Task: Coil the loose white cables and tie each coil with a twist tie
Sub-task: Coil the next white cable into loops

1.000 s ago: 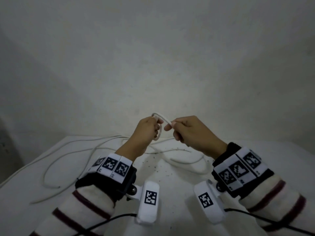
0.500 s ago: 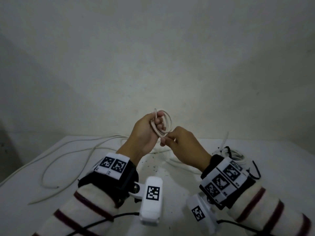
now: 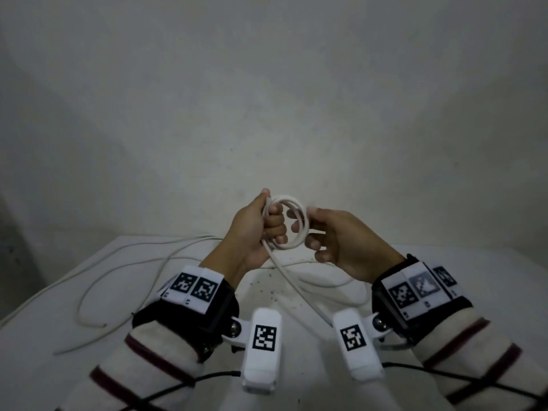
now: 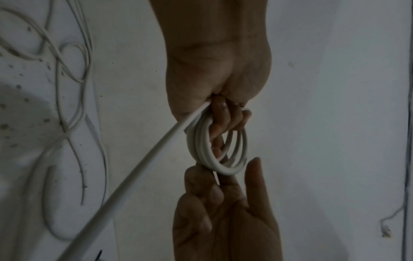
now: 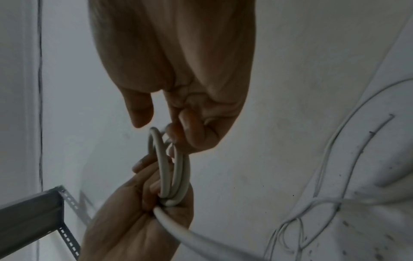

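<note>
Left hand fingers are curled through a small coil of white cable, raised above the table. At the coil's 3 o'clock edge it is pinched by the right hand (fingertips only). The uncoiled tail is seen trailing toward 5 o'clock. Should either grip slacken, the stiff loops would probably spring apart. More loose cables lie at 9 o'clock. No twist tie can be made out, and the tail's far end is hidden behind the right wrist camera.
</note>
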